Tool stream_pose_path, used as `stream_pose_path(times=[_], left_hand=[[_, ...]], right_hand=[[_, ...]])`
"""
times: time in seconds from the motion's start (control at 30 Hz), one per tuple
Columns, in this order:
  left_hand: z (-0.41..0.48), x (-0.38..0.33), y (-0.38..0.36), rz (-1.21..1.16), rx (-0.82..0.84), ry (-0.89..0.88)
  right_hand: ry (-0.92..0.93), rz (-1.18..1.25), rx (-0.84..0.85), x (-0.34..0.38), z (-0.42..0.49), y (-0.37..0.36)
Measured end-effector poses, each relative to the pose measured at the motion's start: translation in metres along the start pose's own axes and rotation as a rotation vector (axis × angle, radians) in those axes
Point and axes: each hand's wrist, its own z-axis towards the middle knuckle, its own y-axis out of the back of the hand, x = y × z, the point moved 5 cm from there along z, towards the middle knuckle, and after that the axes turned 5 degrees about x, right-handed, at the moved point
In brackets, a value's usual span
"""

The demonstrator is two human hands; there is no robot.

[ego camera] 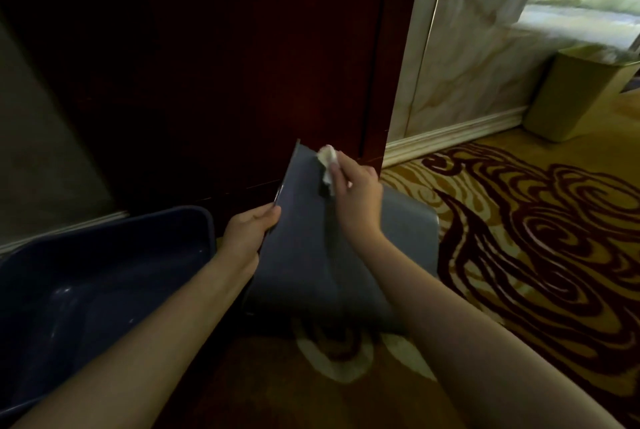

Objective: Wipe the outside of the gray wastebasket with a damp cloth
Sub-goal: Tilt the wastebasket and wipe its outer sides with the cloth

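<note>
The gray wastebasket (298, 248) lies tilted on the patterned carpet in the middle of the view, one flat side facing up. My left hand (247, 232) grips its left edge about halfway along. My right hand (356, 196) holds a small crumpled white cloth (327, 160) and presses it against the far upper corner of the basket's top side. Both forearms reach in from the bottom of the frame; the right one hides part of the basket's right side.
A dark blue plastic tub (104, 276) stands on the floor at the left, close to the basket. A dark wooden door (225, 64) rises just behind. A tan square bin (575, 96) stands by the marble wall at the far right.
</note>
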Motion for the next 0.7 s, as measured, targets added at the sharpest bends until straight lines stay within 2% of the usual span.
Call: stream_pose_path(times=[0.13,0.2,0.57,0.7], left_hand=[[-0.006,-0.003,-0.002,0.038,0.023,-0.074],[-0.007,-0.004,-0.001,0.021,0.053,-0.094],[0.014,-0.023,-0.013,-0.045,0.202,-0.225],[0.019,0.000,-0.015,-0.063,0.249,-0.156]], right_hand=[[0.178,-0.319,0.018,0.024,0.011,-0.019],[0.179,-0.415,0.054,0.016,0.010,-0.018],[-0.146,-0.422,-0.036,-0.091,0.020,0.089],[-0.221,-0.472,-0.031,-0.107,0.020,0.094]])
